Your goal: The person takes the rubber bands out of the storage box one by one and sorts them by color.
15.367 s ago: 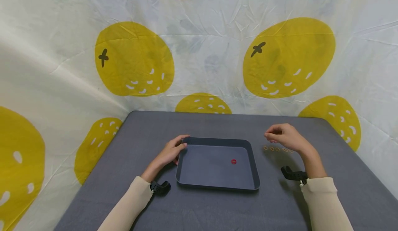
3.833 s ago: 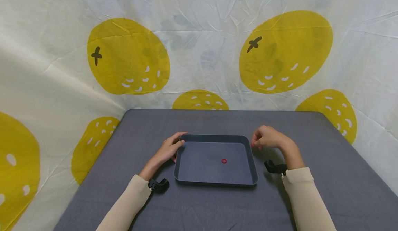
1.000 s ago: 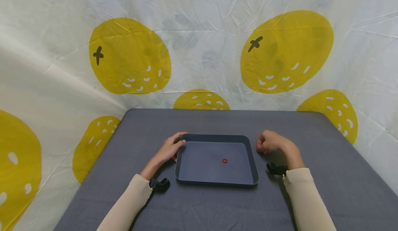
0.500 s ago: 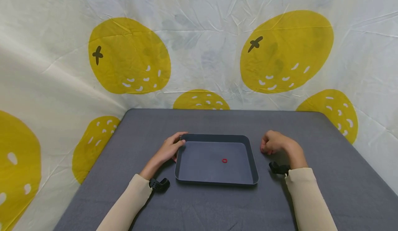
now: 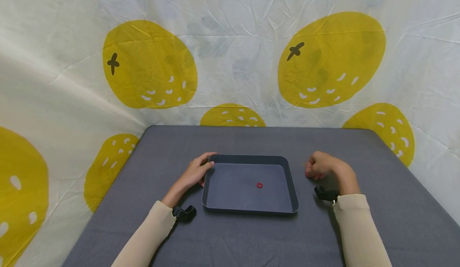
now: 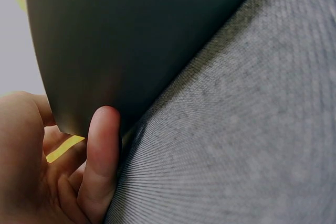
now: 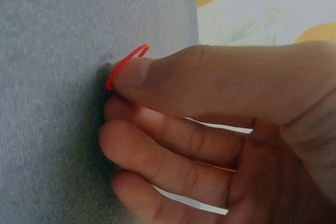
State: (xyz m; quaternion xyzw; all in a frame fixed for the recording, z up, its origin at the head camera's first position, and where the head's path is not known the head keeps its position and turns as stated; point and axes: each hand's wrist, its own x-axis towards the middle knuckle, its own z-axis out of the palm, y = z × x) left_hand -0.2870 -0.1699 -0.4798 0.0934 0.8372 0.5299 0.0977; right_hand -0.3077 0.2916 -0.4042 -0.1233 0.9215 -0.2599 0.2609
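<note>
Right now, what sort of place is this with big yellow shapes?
Maybe a little filming spot set up indoors. A hanging fruit-patterned sheet closes off the back, a gray cloth-covered table stands before it, and black wrist devices that could be cameras are being worn.

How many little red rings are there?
2: one red ring lies inside the tray; the right hand holds another red ring. More may be hidden behind that hand.

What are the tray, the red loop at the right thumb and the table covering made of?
Tray: probably coated metal; thin walls, smooth, dark matte finish. Red loop: perhaps rubber or plastic; thin, smooth, bright. Table covering: fabric; matte grey, with fine ribbing visible up close.
</note>
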